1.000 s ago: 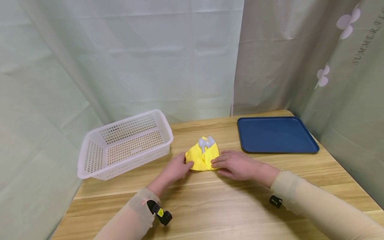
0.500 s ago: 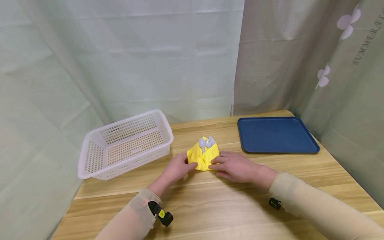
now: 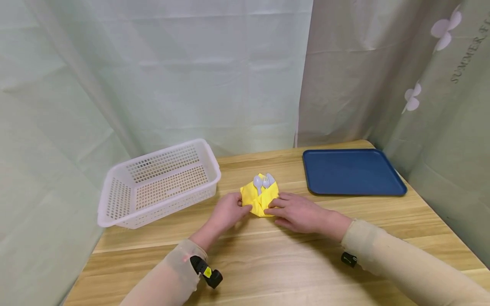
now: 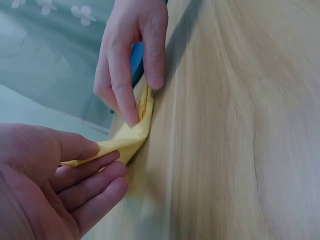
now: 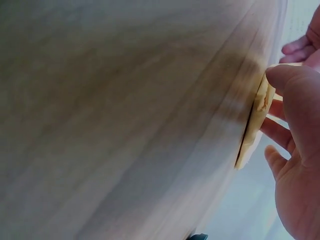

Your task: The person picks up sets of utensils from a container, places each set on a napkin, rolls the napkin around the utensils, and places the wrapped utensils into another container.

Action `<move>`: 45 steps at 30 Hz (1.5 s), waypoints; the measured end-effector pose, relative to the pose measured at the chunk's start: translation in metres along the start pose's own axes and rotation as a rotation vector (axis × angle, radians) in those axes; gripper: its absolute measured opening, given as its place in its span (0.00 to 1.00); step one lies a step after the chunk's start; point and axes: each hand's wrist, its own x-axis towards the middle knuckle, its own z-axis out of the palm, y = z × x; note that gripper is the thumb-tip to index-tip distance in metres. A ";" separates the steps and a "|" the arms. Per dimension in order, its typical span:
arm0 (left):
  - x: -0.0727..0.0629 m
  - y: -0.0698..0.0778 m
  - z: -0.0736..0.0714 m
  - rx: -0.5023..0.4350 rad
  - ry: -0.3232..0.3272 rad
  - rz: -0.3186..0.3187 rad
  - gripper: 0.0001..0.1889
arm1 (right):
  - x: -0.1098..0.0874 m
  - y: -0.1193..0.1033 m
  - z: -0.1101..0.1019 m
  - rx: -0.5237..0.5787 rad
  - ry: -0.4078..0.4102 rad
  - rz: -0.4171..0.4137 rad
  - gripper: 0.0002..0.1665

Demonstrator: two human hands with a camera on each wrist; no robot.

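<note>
A yellow cloth napkin (image 3: 250, 199) lies folded on the table, its right flap crossing over the handles of a light grey spoon (image 3: 257, 182), a fork (image 3: 265, 182) and a knife (image 3: 271, 179). Their heads stick out at the far end; the handles are hidden. My left hand (image 3: 226, 212) pinches the napkin's left edge between thumb and fingers, and the left wrist view shows that edge raised. From the other side, my right hand (image 3: 298, 213) rests its extended fingertips on the folded right flap.
At the left stands a white perforated plastic basket (image 3: 134, 223). A dark blue tray (image 3: 352, 172) lies at the back right. The wooden table (image 3: 268, 267) ends in front of hanging curtains (image 3: 229, 85).
My left hand has shifted slightly right, bringing the napkin's left edge inward. The right fingers have slid slightly left on the flap. The basket and tray stay put.
</note>
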 end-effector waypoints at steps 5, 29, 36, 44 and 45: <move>0.001 0.010 0.002 0.115 0.045 0.123 0.05 | 0.001 0.000 0.001 -0.007 0.018 -0.011 0.24; 0.009 0.031 0.010 0.163 0.052 0.156 0.06 | 0.002 -0.001 0.000 0.018 0.017 -0.003 0.25; 0.013 0.027 0.014 -0.022 -0.026 0.096 0.09 | 0.001 0.000 0.003 0.033 0.022 -0.006 0.26; 0.021 0.018 0.021 -0.425 -0.103 -0.061 0.10 | -0.001 0.002 0.005 0.037 0.015 0.001 0.26; 0.021 0.017 0.022 -0.439 -0.105 -0.065 0.10 | -0.001 0.002 0.006 0.038 0.015 -0.001 0.26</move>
